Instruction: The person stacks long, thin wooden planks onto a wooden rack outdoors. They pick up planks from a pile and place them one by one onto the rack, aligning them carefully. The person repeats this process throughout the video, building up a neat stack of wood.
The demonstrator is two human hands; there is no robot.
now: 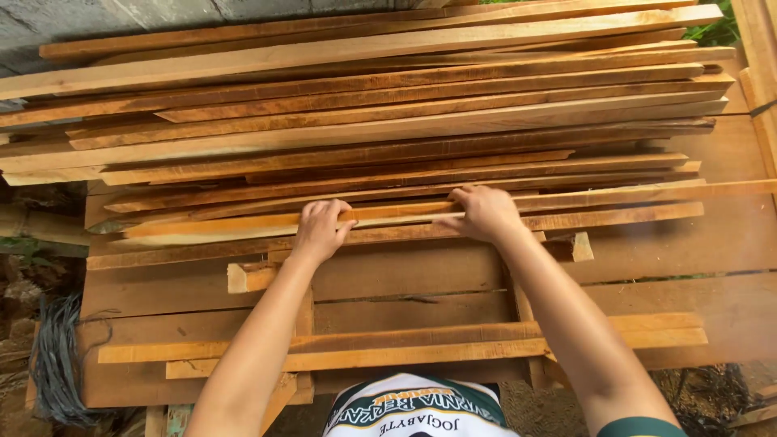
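My left hand (320, 229) and right hand (483, 212) curl over a thin wooden slat (405, 214) fronting the lumber stack (388, 121); stiff, light, likely splintery, best gripped mid-length.

A single view comes from a camera worn on the person's head. It looks steeply down and forward over a stack of rough-sawn wooden slats (388, 137), which serves as the landmark. The stack fills the upper half of the frame, its long edges running left to right. Below the stack, nearer the camera, both forearms reach up from the bottom edge, so the left hand (320, 231) and right hand (486, 212) sit at the stack's near edge, close to mid-frame. The camera is close, at arm's length. The wearer's shirt (413, 413) shows at the bottom.
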